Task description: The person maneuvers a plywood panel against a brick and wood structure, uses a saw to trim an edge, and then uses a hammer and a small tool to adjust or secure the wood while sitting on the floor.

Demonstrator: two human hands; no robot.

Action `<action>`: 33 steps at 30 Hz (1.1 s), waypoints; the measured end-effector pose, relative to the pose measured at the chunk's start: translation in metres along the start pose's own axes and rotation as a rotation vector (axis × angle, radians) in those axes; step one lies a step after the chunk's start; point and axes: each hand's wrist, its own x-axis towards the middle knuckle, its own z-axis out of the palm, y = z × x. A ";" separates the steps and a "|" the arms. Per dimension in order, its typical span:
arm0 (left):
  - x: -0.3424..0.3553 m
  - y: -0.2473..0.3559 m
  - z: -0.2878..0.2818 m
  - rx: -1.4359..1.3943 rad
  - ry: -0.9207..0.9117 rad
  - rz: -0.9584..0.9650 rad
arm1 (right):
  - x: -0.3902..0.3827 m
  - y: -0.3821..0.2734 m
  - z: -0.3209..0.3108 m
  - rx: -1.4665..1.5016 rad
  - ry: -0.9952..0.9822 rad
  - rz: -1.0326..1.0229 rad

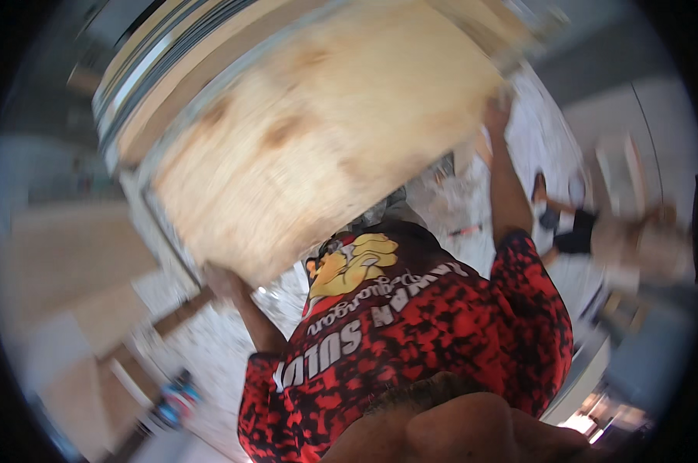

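Note:
A large pale plywood board (341, 116) with darker knots spans the space in front of me, tilted so that its right side lies farther away. My left hand (225, 282) grips its near left corner, fingers partly hidden and blurred. At the right edge, my right hand (500, 112) is closed round the board's side, its fingertips out of sight. Behind the board's far left edge stands a stack of sheets (164, 77) with light and dark edges. Whether the board touches that stack I cannot tell.
Another person (634, 239) in dark shorts is at the right, blurred. A blue and red object (178, 401), perhaps a power tool, lies at lower left near wooden pieces (125, 378). The pale floor (441, 204) carries scattered debris. A light panel (620, 176) stands far right.

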 end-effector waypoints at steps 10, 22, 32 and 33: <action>0.060 0.174 0.011 -0.108 -0.235 0.554 | -0.289 -0.196 -0.180 0.326 -1.288 0.686; 0.036 0.472 0.061 -0.402 -0.218 1.353 | -0.455 -0.327 -0.360 0.446 -1.098 1.747; 0.021 0.516 0.066 -0.287 -0.295 1.006 | -0.430 -0.160 -0.268 0.622 -0.722 1.727; 0.018 0.518 0.070 -0.296 -0.300 1.003 | -0.436 -0.147 -0.256 0.622 -0.748 1.736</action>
